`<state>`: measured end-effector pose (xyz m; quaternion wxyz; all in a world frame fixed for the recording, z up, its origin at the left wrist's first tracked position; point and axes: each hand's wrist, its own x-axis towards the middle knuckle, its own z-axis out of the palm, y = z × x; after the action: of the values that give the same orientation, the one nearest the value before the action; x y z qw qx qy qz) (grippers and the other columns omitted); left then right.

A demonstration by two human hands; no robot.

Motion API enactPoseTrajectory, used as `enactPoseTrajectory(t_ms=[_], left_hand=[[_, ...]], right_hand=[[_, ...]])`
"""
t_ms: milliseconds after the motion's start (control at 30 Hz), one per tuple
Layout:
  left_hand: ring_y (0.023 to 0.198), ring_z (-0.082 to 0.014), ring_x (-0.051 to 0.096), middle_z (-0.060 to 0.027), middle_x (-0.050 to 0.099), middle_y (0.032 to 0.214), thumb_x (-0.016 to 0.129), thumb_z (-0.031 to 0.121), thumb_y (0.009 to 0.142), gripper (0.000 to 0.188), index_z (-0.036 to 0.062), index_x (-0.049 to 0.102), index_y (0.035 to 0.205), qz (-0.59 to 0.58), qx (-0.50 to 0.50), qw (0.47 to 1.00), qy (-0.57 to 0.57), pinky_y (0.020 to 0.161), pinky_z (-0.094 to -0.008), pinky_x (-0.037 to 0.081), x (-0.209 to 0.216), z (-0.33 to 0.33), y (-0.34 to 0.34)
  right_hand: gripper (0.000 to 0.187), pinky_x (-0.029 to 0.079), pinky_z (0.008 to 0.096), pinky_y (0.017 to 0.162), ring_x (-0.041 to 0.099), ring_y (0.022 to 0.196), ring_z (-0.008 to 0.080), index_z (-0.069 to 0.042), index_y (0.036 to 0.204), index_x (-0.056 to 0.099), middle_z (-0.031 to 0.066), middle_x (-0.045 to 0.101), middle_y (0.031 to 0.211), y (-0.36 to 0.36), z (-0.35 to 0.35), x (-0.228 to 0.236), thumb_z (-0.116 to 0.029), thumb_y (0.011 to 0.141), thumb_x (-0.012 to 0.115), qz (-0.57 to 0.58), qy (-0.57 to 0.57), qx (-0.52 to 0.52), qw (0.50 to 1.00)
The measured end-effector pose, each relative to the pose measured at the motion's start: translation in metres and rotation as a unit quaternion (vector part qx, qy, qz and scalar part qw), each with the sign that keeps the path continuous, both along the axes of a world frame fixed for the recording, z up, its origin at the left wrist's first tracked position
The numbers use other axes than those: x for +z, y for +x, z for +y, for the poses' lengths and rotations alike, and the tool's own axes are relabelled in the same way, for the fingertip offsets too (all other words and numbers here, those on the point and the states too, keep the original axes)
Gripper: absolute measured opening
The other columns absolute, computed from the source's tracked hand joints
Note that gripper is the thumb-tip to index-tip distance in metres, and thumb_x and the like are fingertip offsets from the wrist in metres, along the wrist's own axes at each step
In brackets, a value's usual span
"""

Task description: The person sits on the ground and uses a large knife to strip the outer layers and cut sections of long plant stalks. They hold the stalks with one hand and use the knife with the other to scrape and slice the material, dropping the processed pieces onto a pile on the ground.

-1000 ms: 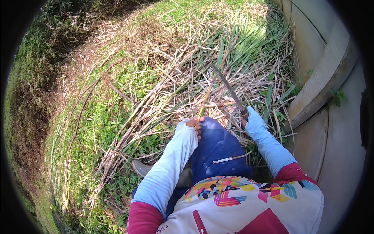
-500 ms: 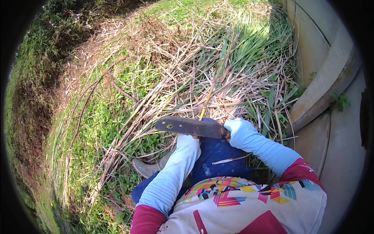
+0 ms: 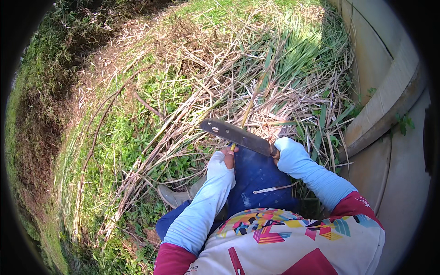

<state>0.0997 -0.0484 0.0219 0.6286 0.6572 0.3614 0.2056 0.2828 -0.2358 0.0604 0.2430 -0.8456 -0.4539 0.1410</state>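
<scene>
My right hand (image 3: 276,154) is closed round the handle of a machete (image 3: 236,134). Its broad dark blade, pierced with holes near the far end, points left and crosses above a yellowish plant stalk (image 3: 248,112). The near end of that stalk is gripped by my left hand (image 3: 228,156), thumb and fingers closed on it. From there the stalk slants up and away over the cut stems, passing beneath the blade. Both hands are above my blue-trousered leg (image 3: 259,176), where a short dry stalk piece (image 3: 273,188) lies. The machete's handle is mostly hidden by my fingers.
Dry stems and leaves (image 3: 192,105) cover the ground ahead, with a heap of green blades (image 3: 300,50) at the far right. A curved concrete rib (image 3: 385,101) and wall stand close on the right. A thin bent branch (image 3: 98,123) lies left. My boot (image 3: 172,196) rests on low weeds.
The machete has shifted right and its far end now tilts up and away. My left thumb and the stalk's near end have come into view from behind the blade.
</scene>
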Motion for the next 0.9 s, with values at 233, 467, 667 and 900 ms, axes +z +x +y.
enactPoseTrajectory(t_ms=[233,467,667,900], left_hand=[[0.064,-0.0105,0.052,0.0006,0.056,0.071,0.054,0.023,0.103,0.027,0.0034,0.07,0.113,0.018,-0.055,0.998,0.039,0.059,-0.0286,0.04,0.015,-0.016,-0.021],[0.074,-0.0376,0.062,-0.0176,0.065,0.083,0.05,0.012,0.102,0.025,0.0022,0.065,0.12,0.016,-0.076,0.899,0.432,0.071,-0.0421,0.048,0.019,-0.017,-0.043],[0.061,-0.0307,0.061,-0.01,0.062,0.075,0.052,0.008,0.099,0.025,0.0081,0.061,0.122,0.135,-0.205,0.874,0.419,0.056,-0.042,0.048,0.04,0.0,-0.069],[0.062,-0.0244,0.062,-0.0058,0.062,0.076,0.065,0.0,0.08,0.066,0.0059,0.051,0.144,0.184,-0.266,0.852,0.411,0.054,-0.0386,0.047,0.03,0.021,-0.094]], right_hand=[[0.027,0.054,0.0454,0.07,0.068,0.08,0.0405,-0.003,0.105,0.063,0.0211,0.069,0.084,0.052,0.01,-0.026,-0.021,0.087,0.072,0.041,0.085,-0.175,0.98],[0.017,0.054,0.0479,0.075,0.068,0.085,0.0428,-0.006,0.085,0.069,0.0209,0.068,0.085,0.032,0.012,0.002,-0.02,0.078,0.073,-0.082,-0.027,0.1,0.991],[0.023,0.053,0.0479,0.071,0.068,0.08,0.0443,-0.003,0.1,0.064,0.0233,0.069,0.084,0.081,0.007,-0.007,-0.022,0.089,0.07,-0.02,0.045,-0.154,0.987],[0.028,0.054,0.0486,0.082,0.068,0.095,0.0421,-0.004,0.103,0.067,0.0216,0.069,0.095,0.021,0.01,-0.002,-0.022,0.082,0.073,-0.079,-0.055,0.074,0.993]])
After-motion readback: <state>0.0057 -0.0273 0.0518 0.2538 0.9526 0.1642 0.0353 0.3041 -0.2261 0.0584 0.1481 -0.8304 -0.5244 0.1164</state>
